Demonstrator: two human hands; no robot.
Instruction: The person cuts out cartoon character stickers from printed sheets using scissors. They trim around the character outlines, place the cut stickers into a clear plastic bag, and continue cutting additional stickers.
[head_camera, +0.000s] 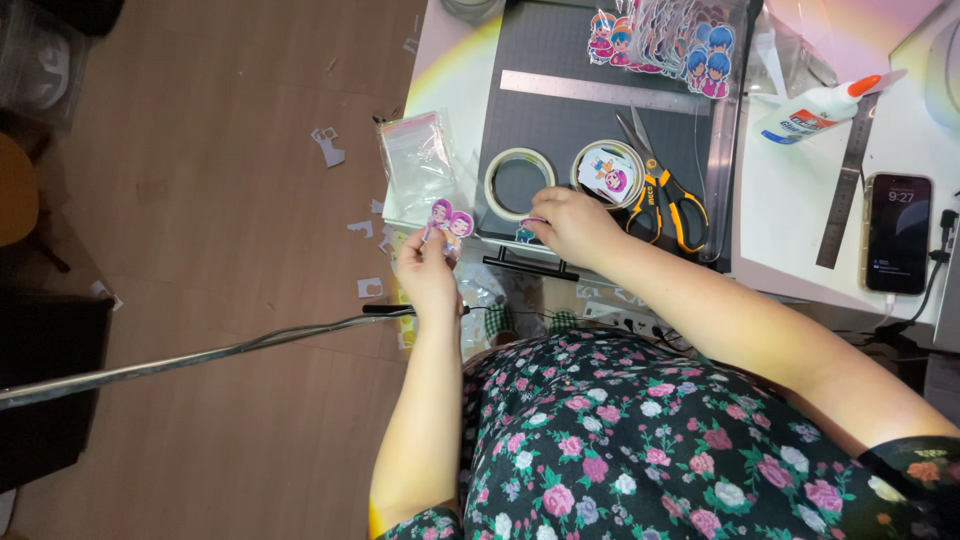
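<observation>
My left hand (425, 272) holds up a small cut-out of two cartoon figures with pink and purple hair (449, 222), pinched at its lower edge. My right hand (570, 225) rests at the front edge of the dark cutting mat (560, 120), fingers closed on a small piece near the roll of clear tape (519, 183). A second tape roll (608, 172) beside it has a cartoon cut-out lying inside. Yellow-and-black scissors (660, 190) lie just right of my right hand.
A metal ruler (600, 92) and a fan of cartoon cut-outs (665, 45) lie at the mat's far side. Small clear bags (418, 160) sit left. A glue bottle (815, 108), second ruler (848, 180) and phone (897, 232) lie right. Paper scraps (327, 147) litter the floor.
</observation>
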